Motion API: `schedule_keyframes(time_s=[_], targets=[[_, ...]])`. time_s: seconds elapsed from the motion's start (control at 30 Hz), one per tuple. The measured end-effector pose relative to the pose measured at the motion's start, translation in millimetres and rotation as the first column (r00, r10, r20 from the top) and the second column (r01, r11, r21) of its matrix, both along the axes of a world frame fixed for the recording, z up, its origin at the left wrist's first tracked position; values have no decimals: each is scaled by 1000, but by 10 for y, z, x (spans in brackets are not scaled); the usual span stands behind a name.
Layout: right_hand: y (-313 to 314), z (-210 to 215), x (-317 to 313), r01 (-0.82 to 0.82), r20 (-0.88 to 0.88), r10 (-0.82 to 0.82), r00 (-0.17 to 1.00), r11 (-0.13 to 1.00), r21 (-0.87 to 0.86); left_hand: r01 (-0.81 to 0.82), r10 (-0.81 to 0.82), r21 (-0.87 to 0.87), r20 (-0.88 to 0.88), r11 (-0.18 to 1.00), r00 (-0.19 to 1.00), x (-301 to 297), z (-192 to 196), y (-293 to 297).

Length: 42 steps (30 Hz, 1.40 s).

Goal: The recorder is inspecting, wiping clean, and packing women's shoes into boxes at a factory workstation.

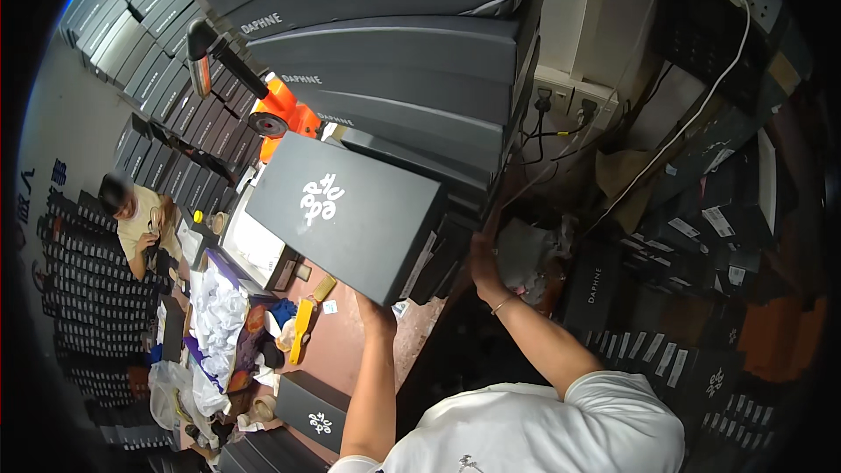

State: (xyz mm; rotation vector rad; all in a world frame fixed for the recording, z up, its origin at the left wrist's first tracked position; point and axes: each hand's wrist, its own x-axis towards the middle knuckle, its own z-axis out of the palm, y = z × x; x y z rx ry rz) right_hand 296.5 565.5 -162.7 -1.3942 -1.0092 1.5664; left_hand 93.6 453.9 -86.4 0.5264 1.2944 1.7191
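Black box with white emblem, orange cart.

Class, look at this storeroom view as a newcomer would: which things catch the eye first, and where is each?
The dark shoe box with a white emblem dominates the centre, held up from below by the left hand. Above it rises a tall stack of dark boxes, with the right hand reaching in at its lower right edge. At upper left, an orange hand truck stands out against the boxes.

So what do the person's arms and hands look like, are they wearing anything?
Both forearms are bare, with no gloves on the left hand or the right hand. A thin bracelet circles the right wrist. The white short-sleeved T-shirt stops at the upper arms. No watch or rings can be made out.
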Motion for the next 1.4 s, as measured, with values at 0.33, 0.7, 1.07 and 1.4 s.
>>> schedule_keyframes(time_s=[0.33,0.7,1.07,1.4], targets=[[-60,-49,-113,202,-161,-201,966,979,-8,59,73,-187,625,981,778,61,-1212,167],[139,225,166,-172,112,149,982,954,244,-7,108,-156,649,988,753,-826,-2224,-517],[26,444,-909,-768,-286,769,572,625,143,-204,403,-388,548,899,733,-390,-999,-1499],[-129,282,-993,-892,-199,878,436,451,37,-301,403,-307,362,903,840,-170,432,-1701]])
